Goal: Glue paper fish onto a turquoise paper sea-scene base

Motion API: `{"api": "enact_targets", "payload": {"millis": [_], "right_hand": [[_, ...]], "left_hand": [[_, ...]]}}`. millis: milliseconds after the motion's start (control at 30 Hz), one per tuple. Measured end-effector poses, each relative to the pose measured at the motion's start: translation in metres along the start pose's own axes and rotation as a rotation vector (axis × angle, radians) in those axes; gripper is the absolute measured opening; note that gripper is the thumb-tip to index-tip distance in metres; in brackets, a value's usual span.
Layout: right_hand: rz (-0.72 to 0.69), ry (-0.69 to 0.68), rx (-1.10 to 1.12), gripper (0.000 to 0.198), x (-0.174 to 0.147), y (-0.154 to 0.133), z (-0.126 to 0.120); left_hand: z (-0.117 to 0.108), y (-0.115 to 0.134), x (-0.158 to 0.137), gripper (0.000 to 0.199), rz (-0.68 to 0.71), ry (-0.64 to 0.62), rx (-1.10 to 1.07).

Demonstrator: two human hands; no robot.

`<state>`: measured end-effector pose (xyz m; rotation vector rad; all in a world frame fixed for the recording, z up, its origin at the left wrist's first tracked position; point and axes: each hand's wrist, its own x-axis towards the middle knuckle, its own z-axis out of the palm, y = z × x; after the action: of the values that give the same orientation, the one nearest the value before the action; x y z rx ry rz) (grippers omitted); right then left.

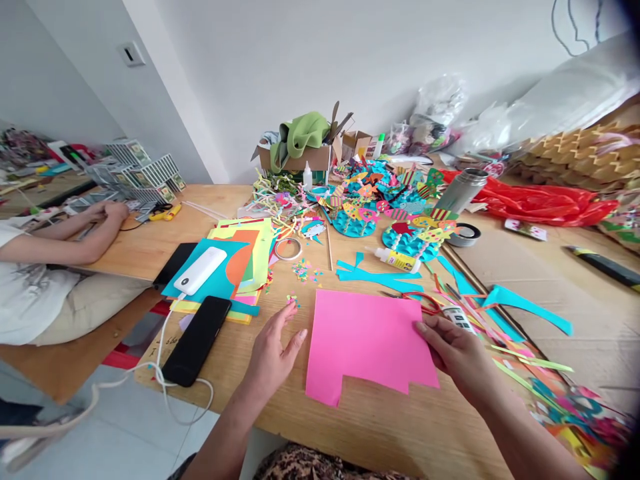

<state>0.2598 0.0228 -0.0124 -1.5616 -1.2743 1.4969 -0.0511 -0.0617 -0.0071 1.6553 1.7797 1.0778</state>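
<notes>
A pink sheet of paper [370, 337] with notches cut from its near edge is in front of me. Its right edge is pinched between the thumb and fingers of my right hand [455, 350]. To the left of the sheet, my left hand [277, 343] is held with thumb and fingers apart, touching nothing. Red-handled scissors [425, 302] lie just past the sheet's far right corner, partly hidden by it. Blue paper strips [380, 280] and a glue bottle [397, 259] rest beyond the paper.
At left are stacked coloured papers [257, 257], a white power bank [203, 270] and a black phone [197, 340]. Behind stand decorated blue paper pieces [354, 223], a metal flask [463, 190] and a tape roll [289, 249]. Paper scraps [575, 413] lie right. Another person's hands [107, 212] work far left.
</notes>
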Motion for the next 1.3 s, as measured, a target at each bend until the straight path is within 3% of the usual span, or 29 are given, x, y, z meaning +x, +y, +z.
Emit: {"api": "enact_targets", "payload": {"millis": [233, 367, 500, 567, 700, 833, 1033, 1300], "right_hand": [[0.042, -0.049, 0.095, 0.051, -0.002, -0.003, 0.004], [0.000, -0.130, 0.068, 0.044, 0.000, -0.004, 0.005], [-0.059, -0.164, -0.001, 0.044, 0.004, -0.014, 0.010], [-0.096, -0.161, 0.017, 0.045, 0.006, -0.018, 0.013], [-0.102, -0.269, 0.138, 0.053, 0.005, -0.021, 0.023], [-0.129, -0.357, 0.117, 0.054, 0.002, -0.020, 0.036], [-0.225, -0.221, 0.079, 0.047, 0.011, -0.025, 0.042], [-0.318, -0.140, 0.021, 0.050, 0.038, -0.047, 0.044]], "left_hand": [[0.006, 0.007, 0.005, 0.068, -0.288, -0.084, -0.535], [0.006, 0.014, 0.011, 0.077, -0.433, -0.096, -0.708], [0.007, 0.014, 0.013, 0.043, -0.486, -0.186, -0.734], [0.007, 0.013, 0.012, 0.033, -0.520, -0.122, -0.764], [0.004, 0.014, 0.012, 0.042, -0.581, 0.119, -0.889], [0.002, 0.016, 0.009, 0.050, -0.612, 0.192, -0.956], [0.006, 0.012, 0.000, 0.046, -0.624, 0.122, -0.867], [0.009, 0.018, -0.003, 0.041, -0.641, 0.047, -0.811]]}}
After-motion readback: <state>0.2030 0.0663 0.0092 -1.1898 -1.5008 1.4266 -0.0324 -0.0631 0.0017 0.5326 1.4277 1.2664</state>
